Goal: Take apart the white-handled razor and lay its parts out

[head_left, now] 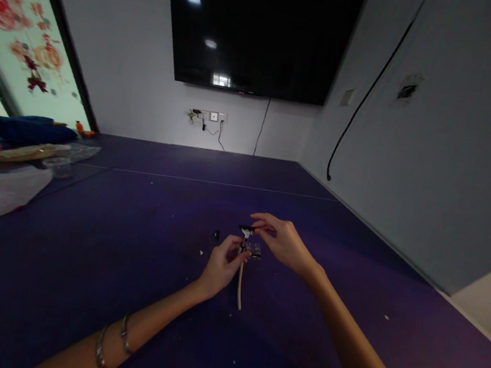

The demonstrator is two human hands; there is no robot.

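Note:
My left hand (224, 264) is closed around the neck of a small T-shaped object, razor-like in outline, though its exact kind is unclear. The object has a flat black head (246, 228) and a whitish neck (246, 234). From above on the right, my right hand (281, 241) pinches the right end of that head between thumb and fingers. A thin cream-coloured curved strip (240, 290) hangs below my left hand; its upper end is hidden. Just right of my left fingertips is a small clear and dark piece (254, 250). A little black piece (216, 235) lies left of the hands.
The dark purple surface (127, 288) carries small white scraps (201, 253). At the left lie a white plastic bag (0, 191) and dark blue cloth (34, 131). A television (263, 32) hangs ahead above wall sockets (213, 116). A black cable (361, 102) dangles along the right wall.

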